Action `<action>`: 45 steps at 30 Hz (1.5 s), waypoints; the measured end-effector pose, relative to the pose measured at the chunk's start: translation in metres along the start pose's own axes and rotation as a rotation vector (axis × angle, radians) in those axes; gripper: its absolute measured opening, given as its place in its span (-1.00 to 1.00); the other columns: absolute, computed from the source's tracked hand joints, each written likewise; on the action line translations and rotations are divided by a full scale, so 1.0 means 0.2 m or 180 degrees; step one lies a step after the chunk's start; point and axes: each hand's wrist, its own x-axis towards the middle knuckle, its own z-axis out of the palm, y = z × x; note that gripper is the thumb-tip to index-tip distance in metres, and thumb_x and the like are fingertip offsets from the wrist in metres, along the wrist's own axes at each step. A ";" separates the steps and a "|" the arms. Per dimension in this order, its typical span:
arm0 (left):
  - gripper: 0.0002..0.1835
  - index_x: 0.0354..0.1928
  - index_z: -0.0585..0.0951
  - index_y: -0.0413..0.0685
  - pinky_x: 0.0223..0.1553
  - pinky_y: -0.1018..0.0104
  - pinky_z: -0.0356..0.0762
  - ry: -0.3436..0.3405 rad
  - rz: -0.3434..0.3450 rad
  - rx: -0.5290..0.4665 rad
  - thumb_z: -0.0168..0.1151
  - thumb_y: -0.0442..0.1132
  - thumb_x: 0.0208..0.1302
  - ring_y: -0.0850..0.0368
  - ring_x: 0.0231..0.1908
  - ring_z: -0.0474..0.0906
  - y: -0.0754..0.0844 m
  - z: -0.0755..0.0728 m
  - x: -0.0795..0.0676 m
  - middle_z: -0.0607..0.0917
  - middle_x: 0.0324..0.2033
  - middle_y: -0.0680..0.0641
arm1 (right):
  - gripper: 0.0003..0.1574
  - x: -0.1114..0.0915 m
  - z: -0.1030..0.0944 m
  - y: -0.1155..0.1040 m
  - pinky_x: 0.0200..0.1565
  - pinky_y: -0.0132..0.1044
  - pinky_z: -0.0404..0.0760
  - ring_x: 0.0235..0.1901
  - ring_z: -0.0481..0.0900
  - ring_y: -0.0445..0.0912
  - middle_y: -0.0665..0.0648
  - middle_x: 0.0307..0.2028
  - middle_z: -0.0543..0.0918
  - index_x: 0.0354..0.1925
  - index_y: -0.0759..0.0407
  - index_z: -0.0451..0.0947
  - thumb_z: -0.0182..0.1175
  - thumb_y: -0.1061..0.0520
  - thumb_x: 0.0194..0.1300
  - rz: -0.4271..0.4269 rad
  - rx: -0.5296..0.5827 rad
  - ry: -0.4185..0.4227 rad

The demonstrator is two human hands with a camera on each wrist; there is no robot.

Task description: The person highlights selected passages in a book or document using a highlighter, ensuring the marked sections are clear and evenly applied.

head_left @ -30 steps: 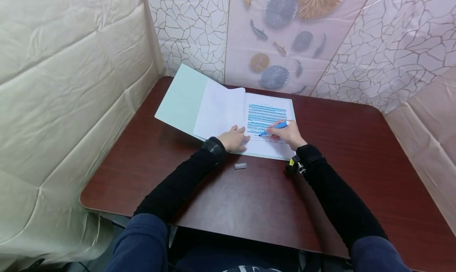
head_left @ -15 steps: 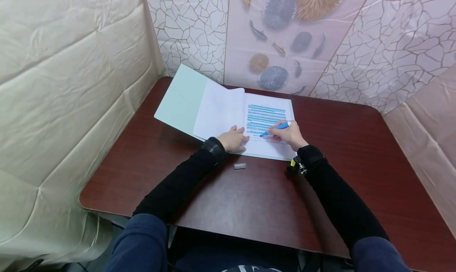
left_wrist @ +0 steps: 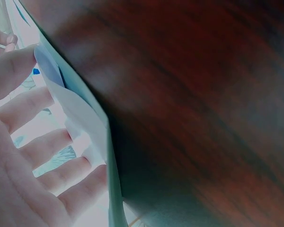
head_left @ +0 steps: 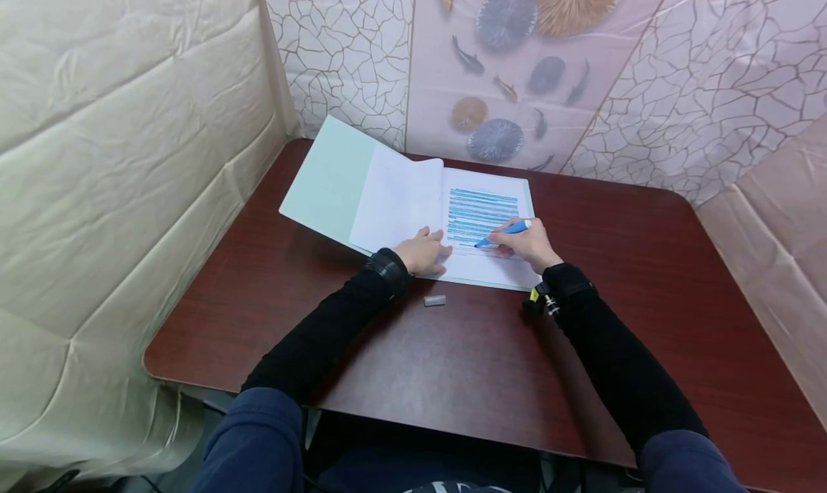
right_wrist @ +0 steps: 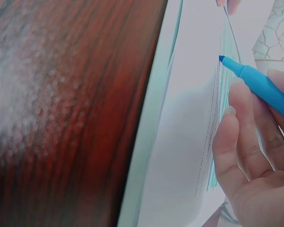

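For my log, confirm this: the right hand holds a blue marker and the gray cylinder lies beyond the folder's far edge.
Not quite: in the head view, the gray cylinder lies off the near edge of the folder. The right hand does hold the blue marker.

Folder on worktop, backdrop behind.
Left hand at fold, near edge; marker in right hand, over right page; loose cylinder in front of folder.

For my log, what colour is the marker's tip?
Dark blue; the marker's tip shows best in the right wrist view.
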 end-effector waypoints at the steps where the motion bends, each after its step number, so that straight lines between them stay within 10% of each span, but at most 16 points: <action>1: -0.38 0.44 0.25 0.03 0.52 0.11 -0.19 0.0001 -0.0004 -0.0008 0.08 -0.01 0.41 -0.13 0.52 -0.15 0.00 0.00 0.00 0.04 0.51 -0.20 | -0.58 0.00 0.00 0.00 -0.35 -0.32 0.68 -0.49 0.73 -0.13 0.15 -0.37 0.78 -0.16 0.33 0.63 0.41 0.05 0.12 0.0008 0.0015 0.0011; 45: -0.39 0.44 0.25 0.05 0.52 0.12 -0.18 0.0021 -0.0061 -0.0059 0.08 -0.01 0.40 -0.09 0.53 -0.17 0.00 0.01 0.01 0.03 0.51 -0.18 | -0.57 -0.01 -0.05 0.04 -0.46 -0.31 0.64 -0.52 0.72 -0.12 0.15 -0.42 0.78 -0.17 0.34 0.63 0.41 0.04 0.12 -0.0098 -0.0087 0.0079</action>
